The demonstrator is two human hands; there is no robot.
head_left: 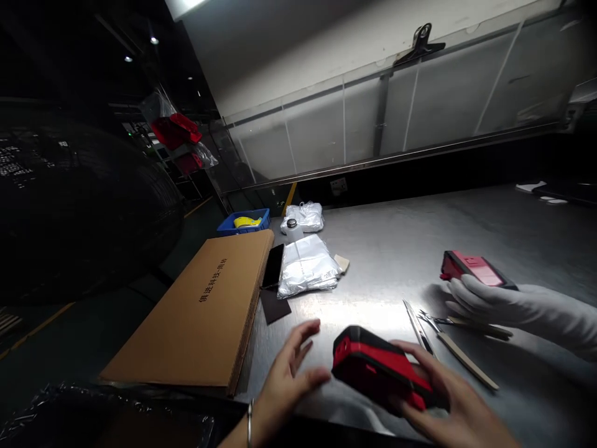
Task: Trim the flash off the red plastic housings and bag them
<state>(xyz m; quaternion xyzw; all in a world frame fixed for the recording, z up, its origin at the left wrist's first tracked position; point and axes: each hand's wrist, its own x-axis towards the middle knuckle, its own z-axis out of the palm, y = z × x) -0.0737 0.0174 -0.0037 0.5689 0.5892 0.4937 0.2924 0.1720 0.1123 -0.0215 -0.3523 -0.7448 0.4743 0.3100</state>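
Observation:
My right hand [450, 398] is wrapped round the near end of a red and black plastic housing [382, 367], lifted over the front edge of the metal table. Just left of the housing, my left hand [291, 373] has its fingers apart and holds nothing; a thin bracelet circles its wrist. Beyond my right hand lie a knife-like tool [417, 326] and pliers with pale handles [459, 358]. At the right, another person's white-gloved hand [489, 302] holds a similar red and black housing [476, 267].
A flat cardboard box [196, 311] lies at the left. Behind it are a blue basket [224, 229] with something yellow, a stack of clear plastic bags [308, 264], a bottle [293, 231] and more bags [310, 216]. The steel table [387, 249] extends rightward.

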